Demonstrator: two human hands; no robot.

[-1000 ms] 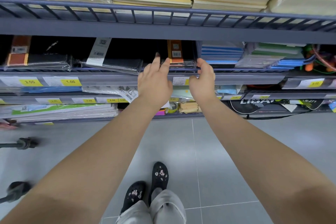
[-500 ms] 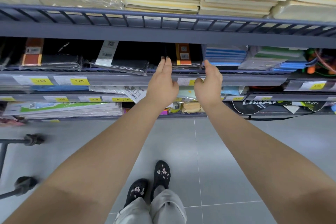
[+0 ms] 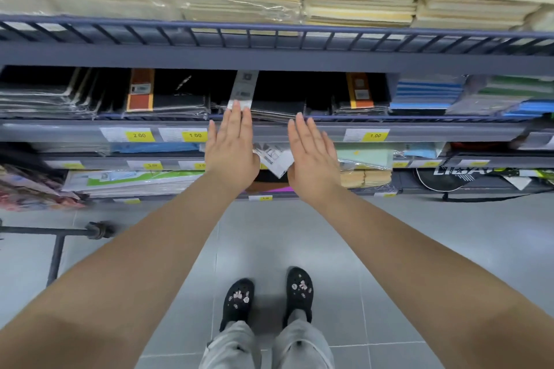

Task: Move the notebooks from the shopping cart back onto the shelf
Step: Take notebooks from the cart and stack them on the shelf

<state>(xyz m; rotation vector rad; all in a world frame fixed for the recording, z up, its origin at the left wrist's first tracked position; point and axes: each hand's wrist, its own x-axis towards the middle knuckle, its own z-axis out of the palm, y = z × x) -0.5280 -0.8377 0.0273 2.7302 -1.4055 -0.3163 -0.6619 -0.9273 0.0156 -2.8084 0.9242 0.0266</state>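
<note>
Bright, even light; wide-angle bending at edges, slight blur throughout.

Black plastic-wrapped notebooks [image 3: 274, 108] lay flat in stacks on grey shelf [image 3: 60, 130], middle tier; white-labelled stack at centre by front rail, orange-banded stacks left and right.

The person wears black clogs [image 3: 238, 301] with rounded toes, each dotted on top with small pale pink and white charms. Just below the clogs in the view, light grey trouser legs [image 3: 233, 347] show soft creases. Above the clogs, the forearms [image 3: 150, 249] are bare, as are the left hand [image 3: 232, 147] and right hand [image 3: 311, 153].
</note>
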